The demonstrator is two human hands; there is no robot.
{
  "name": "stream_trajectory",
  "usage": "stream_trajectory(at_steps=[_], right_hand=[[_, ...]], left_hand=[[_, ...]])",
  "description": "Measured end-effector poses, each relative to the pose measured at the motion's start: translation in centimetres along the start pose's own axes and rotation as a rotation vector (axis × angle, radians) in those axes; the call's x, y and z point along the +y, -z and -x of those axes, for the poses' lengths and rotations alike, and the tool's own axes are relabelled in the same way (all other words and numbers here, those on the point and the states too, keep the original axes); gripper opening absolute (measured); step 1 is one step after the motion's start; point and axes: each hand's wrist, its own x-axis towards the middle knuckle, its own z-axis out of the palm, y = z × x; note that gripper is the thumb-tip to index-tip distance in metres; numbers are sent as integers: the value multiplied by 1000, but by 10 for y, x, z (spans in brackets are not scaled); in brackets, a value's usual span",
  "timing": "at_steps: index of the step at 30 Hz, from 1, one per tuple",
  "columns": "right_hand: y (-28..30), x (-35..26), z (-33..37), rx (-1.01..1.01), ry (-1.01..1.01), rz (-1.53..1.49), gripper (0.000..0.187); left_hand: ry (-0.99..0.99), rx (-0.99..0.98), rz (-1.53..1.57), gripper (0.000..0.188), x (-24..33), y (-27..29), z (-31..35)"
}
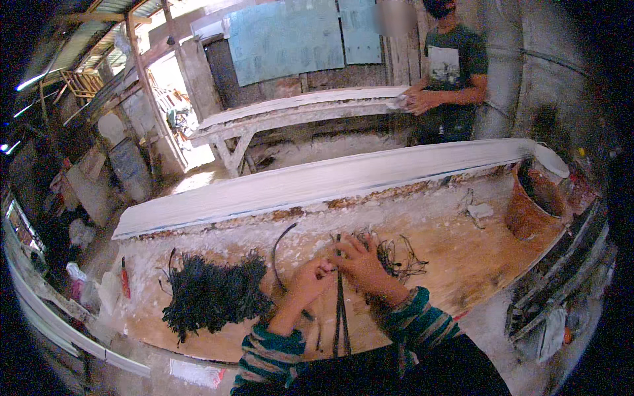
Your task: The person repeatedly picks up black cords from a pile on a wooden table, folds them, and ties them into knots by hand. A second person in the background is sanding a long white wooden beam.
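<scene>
My left hand (313, 278) is closed in a pinch at the upper part of a long thin black strip (339, 317), which hangs doubled toward me over the table edge. Against it, my right hand (364, 265) has its fingers bent over the same strip; its tip shows above them. What exactly lies between the fingertips is too small to make out. Left of my hands lies a thick heap of short black strands (214, 292). A loose curved black strip (276, 254) lies by my left wrist. Beyond my right hand is a tangle of thin black strands (401, 257).
The worn wooden table (456, 244) carries a long white-coated beam (330, 177) along its far side. A rusty bucket (533, 204) stands at the right end. A red-handled tool (125, 277) lies at the left. Across the room, a person (456, 79) works at another bench (304, 109).
</scene>
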Motion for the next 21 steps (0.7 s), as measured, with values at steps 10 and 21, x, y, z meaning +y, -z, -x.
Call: stream_trajectory(at_steps=[10, 21], right_hand=[[15, 10, 1, -158, -364, -883, 25], [10, 32, 4, 18, -576, -1783, 23]], left_hand=[[-111, 369, 162, 14, 6, 15, -4], [-47, 356, 122, 16, -13, 17, -9]])
